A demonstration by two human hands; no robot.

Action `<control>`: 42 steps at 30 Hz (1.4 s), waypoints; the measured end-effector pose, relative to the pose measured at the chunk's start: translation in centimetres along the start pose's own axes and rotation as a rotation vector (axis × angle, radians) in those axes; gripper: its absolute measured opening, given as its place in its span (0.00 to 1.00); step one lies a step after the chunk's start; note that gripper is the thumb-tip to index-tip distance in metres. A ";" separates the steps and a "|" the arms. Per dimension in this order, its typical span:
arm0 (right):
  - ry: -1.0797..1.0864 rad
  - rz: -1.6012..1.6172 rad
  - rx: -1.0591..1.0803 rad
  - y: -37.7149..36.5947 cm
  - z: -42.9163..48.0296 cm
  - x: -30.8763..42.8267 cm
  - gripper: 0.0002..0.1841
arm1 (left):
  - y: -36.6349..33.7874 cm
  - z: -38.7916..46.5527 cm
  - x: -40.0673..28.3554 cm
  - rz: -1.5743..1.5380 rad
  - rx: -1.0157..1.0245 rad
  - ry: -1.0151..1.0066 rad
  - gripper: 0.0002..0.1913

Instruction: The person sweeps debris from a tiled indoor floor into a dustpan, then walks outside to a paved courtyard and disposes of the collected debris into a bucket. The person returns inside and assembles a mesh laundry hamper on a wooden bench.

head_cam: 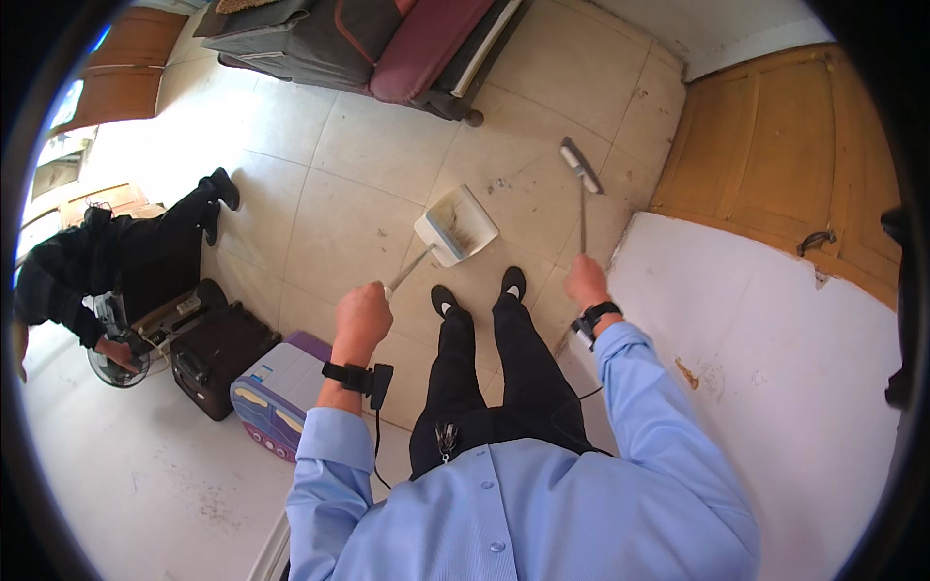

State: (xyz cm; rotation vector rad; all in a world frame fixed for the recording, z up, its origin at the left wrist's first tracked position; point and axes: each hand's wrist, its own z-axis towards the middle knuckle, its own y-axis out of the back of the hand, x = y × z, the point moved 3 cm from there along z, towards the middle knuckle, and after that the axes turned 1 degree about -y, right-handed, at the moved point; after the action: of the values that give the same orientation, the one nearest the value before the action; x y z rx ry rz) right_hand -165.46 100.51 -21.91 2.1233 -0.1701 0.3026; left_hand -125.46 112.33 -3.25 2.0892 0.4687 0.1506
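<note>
My left hand (363, 319) is closed around the upper end of the handle of a long-handled white dustpan (476, 236). The pan lies in front of my feet, with dark dust or hair in it and a comb-like row of teeth near its back. In my right hand (585, 281) is the thin handle of a broom (581, 165). The broom's grey and white head is at the right, near the wooden door, and apart from the dustpan. Small bits of debris (500, 184) lie on the tiled floor between the two.
A sofa (327, 43) with grey and maroon cushions stands ahead. At right are a wooden door (777, 138) and a white wall (755, 319). To the left, another person (109, 254) in black reaches towards a fan (120, 359), beside a dark suitcase (225, 356) and a purple-grey box-shaped appliance (272, 399).
</note>
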 end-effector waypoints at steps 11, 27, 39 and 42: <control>0.215 0.146 0.199 -3.4 -12.3 12.8 0.14 | 1.5 2.0 -1.3 0.037 0.050 0.034 0.06; -0.019 0.020 0.067 4.7 -12.4 6.7 0.18 | -0.5 0.9 4.6 -0.019 -0.010 -0.090 0.05; 0.115 0.130 0.053 -4.4 -9.1 13.7 0.10 | -1.5 -2.2 8.0 0.018 0.007 0.007 0.05; 0.190 0.153 0.144 -5.7 -14.3 17.4 0.08 | -1.8 -2.1 8.2 -0.004 -0.003 0.011 0.05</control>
State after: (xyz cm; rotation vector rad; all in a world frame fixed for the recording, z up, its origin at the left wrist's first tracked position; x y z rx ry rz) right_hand -149.52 115.55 -14.23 2.2127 -0.2054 0.6212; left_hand -119.04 117.95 -4.26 2.0859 0.4788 0.1608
